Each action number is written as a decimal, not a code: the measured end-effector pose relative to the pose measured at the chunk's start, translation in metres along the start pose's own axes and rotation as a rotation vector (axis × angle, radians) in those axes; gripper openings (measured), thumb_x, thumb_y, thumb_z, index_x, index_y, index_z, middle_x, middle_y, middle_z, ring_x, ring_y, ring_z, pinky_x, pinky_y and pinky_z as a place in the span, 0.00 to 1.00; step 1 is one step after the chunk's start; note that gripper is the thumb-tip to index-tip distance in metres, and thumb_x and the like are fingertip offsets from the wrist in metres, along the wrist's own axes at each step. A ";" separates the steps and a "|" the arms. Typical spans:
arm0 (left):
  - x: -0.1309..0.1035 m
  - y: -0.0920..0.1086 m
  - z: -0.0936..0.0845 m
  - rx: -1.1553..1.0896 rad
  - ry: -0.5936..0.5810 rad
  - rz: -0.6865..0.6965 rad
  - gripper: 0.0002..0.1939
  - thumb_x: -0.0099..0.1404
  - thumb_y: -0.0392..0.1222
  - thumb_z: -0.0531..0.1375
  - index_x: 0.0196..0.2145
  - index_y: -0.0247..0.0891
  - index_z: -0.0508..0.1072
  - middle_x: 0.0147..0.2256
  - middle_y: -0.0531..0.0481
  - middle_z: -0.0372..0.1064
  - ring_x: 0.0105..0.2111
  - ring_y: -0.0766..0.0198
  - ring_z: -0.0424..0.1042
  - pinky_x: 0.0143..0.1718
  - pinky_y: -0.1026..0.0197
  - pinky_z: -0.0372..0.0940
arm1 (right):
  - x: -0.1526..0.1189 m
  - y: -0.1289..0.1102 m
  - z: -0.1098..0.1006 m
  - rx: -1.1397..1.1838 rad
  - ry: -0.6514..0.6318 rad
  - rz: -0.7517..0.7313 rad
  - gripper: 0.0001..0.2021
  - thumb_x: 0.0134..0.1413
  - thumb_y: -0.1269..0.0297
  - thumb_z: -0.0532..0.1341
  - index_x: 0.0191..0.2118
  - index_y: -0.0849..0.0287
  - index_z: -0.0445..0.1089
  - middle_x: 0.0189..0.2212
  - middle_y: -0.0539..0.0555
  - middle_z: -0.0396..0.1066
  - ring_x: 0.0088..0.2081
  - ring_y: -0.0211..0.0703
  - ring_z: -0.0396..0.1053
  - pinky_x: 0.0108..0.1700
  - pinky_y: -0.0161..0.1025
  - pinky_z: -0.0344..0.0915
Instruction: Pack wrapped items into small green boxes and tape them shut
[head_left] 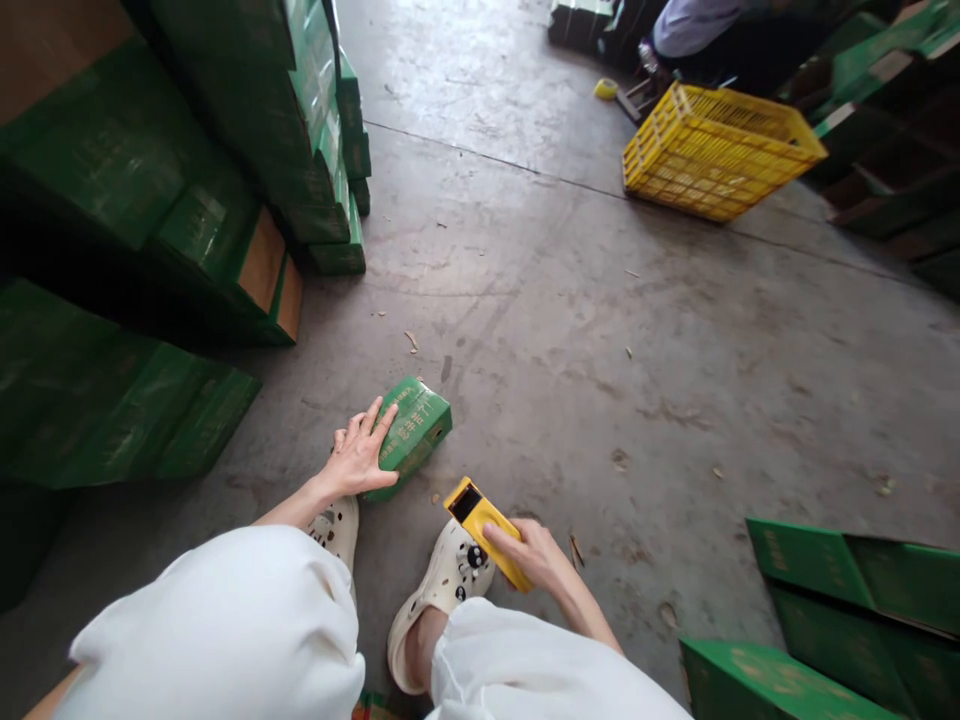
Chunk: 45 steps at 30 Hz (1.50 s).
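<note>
A small green carton [414,425] with printed lettering lies on the floor in front of my feet. Across its left part rests my left hand [361,455], fingers spread over the top and thumb towards the near edge. My right hand [534,555] is wrapped round a yellow hand-held device [495,540] with a dark rectangular window at its front end. Its exact kind I cannot make out. The device is held above my right shoe, apart from the carton, its front end pointing up and left.
Stacks of green cartons [247,130] rise on the left. More green cartons [787,680] are at lower right. A yellow plastic crate [724,150] stands farther off, near a partly visible person [690,25]. A roll of yellow tape [605,89] lies beside them. Concrete floor [540,330] lies between.
</note>
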<state>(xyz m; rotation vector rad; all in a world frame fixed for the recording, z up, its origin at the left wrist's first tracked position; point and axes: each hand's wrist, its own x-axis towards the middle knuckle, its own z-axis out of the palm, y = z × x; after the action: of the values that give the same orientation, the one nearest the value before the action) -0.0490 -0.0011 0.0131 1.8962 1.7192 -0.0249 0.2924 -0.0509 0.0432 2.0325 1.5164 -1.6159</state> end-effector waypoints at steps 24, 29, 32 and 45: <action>0.024 -0.037 0.010 0.245 0.197 -0.261 0.57 0.60 0.59 0.67 0.76 0.49 0.39 0.76 0.32 0.21 0.74 0.27 0.28 0.64 0.18 0.38 | 0.079 -0.142 0.046 -0.159 0.056 -0.244 0.26 0.62 0.38 0.56 0.29 0.58 0.71 0.26 0.55 0.75 0.31 0.44 0.71 0.30 0.34 0.55; 0.026 -0.042 -0.010 0.195 0.132 -0.238 0.59 0.57 0.52 0.70 0.76 0.52 0.40 0.76 0.32 0.22 0.73 0.25 0.34 0.63 0.18 0.40 | 0.059 -0.119 0.042 -0.113 0.028 -0.278 0.26 0.62 0.38 0.56 0.29 0.59 0.70 0.25 0.52 0.72 0.29 0.42 0.68 0.29 0.34 0.53; 0.032 -0.054 -0.029 0.112 0.079 -0.237 0.62 0.54 0.51 0.71 0.76 0.54 0.40 0.76 0.31 0.26 0.73 0.24 0.36 0.63 0.18 0.43 | 0.032 -0.092 0.027 -0.096 -0.013 -0.195 0.25 0.61 0.40 0.56 0.28 0.59 0.69 0.24 0.51 0.71 0.28 0.42 0.68 0.28 0.34 0.54; 0.068 -0.123 -0.084 -0.140 -0.063 -0.101 0.66 0.46 0.58 0.73 0.75 0.44 0.48 0.74 0.33 0.43 0.73 0.34 0.44 0.68 0.41 0.52 | 0.042 -0.104 0.029 -0.021 -0.060 -0.142 0.26 0.62 0.39 0.57 0.32 0.60 0.71 0.23 0.53 0.74 0.28 0.43 0.72 0.29 0.33 0.60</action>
<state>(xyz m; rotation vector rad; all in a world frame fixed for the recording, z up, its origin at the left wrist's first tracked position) -0.1801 0.0965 0.0089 1.6899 1.7265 -0.0023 0.1914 0.0068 0.0441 1.8868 1.6828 -1.6868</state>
